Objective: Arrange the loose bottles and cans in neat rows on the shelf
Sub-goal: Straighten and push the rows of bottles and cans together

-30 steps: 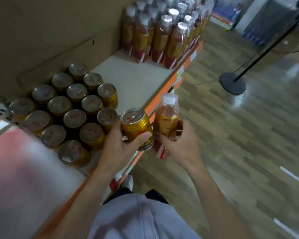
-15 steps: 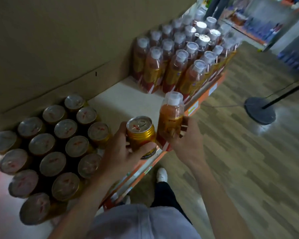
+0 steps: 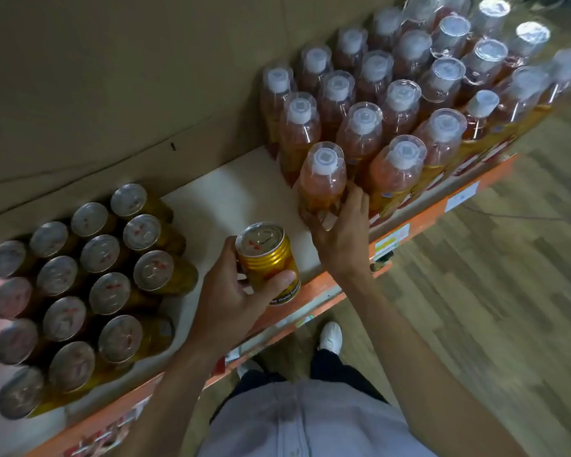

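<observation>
Head view: left hand point(image 3: 231, 291) gripping gold ribbed metal can point(image 3: 269, 262) above near shelf edge point(image 3: 314, 288), right hand point(image 3: 342, 232) curled round orange-liquid white-capped plastic bottle point(image 3: 323, 179), standing on pale shelf beside right bottle rows point(image 3: 442, 87), can rows point(image 3: 80, 285) left.

Sixteen cans point(image 3: 153, 270), about two dozen bottles point(image 3: 360, 127), two hands point(image 3: 231, 298)

On the shelf point(image 3: 244, 206) before you, the block of cans point(image 3: 89, 291) stands at the left and the block of bottles point(image 3: 409, 94) at the right, with a gap between them and the cardboard wall point(image 3: 112, 77) behind both. Your left hand point(image 3: 231, 291) holds a can point(image 3: 267, 262) at the front edge of that gap. Your right hand point(image 3: 340, 232) grips a bottle point(image 3: 323, 179) at the bottle block's near left corner, just beside its neighbours.
</observation>
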The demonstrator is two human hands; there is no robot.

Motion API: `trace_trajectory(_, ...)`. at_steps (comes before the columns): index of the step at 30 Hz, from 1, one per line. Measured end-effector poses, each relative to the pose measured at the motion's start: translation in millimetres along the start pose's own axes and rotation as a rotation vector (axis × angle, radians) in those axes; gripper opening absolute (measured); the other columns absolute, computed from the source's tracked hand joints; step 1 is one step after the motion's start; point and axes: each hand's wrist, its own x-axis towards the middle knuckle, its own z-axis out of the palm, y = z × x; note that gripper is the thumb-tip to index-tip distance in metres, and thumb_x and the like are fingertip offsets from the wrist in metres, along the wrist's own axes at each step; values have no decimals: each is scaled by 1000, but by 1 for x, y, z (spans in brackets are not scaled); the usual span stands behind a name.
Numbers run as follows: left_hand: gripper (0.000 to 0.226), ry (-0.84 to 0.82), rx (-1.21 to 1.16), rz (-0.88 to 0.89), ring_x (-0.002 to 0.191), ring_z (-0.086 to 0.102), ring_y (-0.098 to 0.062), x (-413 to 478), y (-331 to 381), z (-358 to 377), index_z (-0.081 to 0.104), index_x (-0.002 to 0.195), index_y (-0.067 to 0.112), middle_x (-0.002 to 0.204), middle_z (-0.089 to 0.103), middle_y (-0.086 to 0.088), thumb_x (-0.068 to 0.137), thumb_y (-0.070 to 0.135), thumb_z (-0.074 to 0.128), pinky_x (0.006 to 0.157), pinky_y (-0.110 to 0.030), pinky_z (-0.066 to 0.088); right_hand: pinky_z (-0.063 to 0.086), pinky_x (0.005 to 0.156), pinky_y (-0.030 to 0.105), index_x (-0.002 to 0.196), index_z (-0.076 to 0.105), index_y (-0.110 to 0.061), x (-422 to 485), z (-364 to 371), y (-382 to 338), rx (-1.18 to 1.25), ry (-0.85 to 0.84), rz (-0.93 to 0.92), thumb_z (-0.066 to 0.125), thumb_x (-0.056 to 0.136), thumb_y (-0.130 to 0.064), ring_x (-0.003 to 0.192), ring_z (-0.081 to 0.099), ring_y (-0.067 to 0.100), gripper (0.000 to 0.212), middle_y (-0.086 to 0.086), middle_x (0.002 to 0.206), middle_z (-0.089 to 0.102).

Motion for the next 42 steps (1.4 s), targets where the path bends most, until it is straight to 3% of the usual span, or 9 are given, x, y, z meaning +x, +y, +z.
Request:
trace_trajectory(2, 55, 20, 4, -9, 100, 61, 7, 1, 0, 6, 51, 109, 46, 107, 62, 32, 61, 65, 71, 76, -13, 52, 34, 90, 18, 135, 42, -1, 4, 3, -2, -20, -22, -6, 79, 84, -21, 114, 47, 27, 66, 17, 127, 48)
trace_trajectory(5, 58, 22, -3, -22, 101, 60, 7, -1, 4, 11, 51, 112, 46, 108, 61, 33, 61, 65, 71, 77, -11, 51, 41, 93, 34, 140, 38, -1, 8, 2, -1, -113, -73, -1, 75, 88, -31, 116, 51, 34, 71, 18, 128, 50)
trace_trajectory(9, 61, 4, 4, -18, 102, 60, 7, -2, 5, 12, 52, 114, 44, 109, 61, 32, 60, 65, 72, 77, -12, 52, 50, 80, 44, 147, 33, 2, 14, 2, 8, -596, -225, -3, 57, 96, -47, 105, 62, 39, 74, 16, 118, 54)
trace_trajectory(14, 60, -18, 11, -13, 101, 61, 6, -6, 3, 7, 52, 113, 45, 109, 62, 30, 60, 65, 73, 78, -17, 54, 55, 76, 47, 124, 46, 6, 16, 3, 4, -551, -228, 61, 60, 98, -35, 95, 67, 44, 51, 23, 108, 66)
trace_trajectory(22, 59, -4, -26, -7, 101, 63, 3, -6, -3, -5, 53, 112, 45, 107, 64, 29, 60, 64, 73, 75, -19, 55, 54, 67, 38, 129, 50, 5, 24, 9, -1, -653, -190, 56, 59, 100, -31, 88, 71, 37, 47, 17, 102, 72)
trace_trajectory(27, 61, -21, -7, 6, 103, 60, 7, -7, -5, -7, 51, 113, 47, 108, 60, 34, 59, 66, 72, 75, -16, 54, 54, 67, 36, 116, 60, -4, 22, 4, -7, -632, -202, 84, 59, 100, -36, 86, 72, 35, 36, 12, 98, 73)
trace_trajectory(34, 67, 23, 53, 27, 104, 59, 5, -15, -10, -33, 49, 114, 49, 111, 60, 32, 56, 73, 73, 82, -25, 55, 57, 91, 27, 127, 62, -22, -27, -61, -55, -220, -633, -83, 70, 87, -49, 103, 66, 0, 50, -12, 116, 68)
trace_trajectory(39, 60, 90, 102, 69, 101, 56, 12, -23, -10, -58, 48, 111, 52, 108, 57, 39, 61, 75, 72, 73, -9, 49, 45, 92, 5, 134, 59, -28, -52, -56, -112, -153, -686, -255, 69, 84, -50, 112, 58, -10, 55, -20, 121, 65)
trace_trajectory(42, 58, 52, 86, 92, 99, 58, 9, -30, -6, -77, 51, 109, 49, 105, 58, 39, 61, 67, 78, 73, -9, 49, 52, 91, 13, 129, 60, -28, -63, -40, -127, -29, -794, -218, 77, 82, -41, 109, 61, -10, 52, -20, 118, 68)
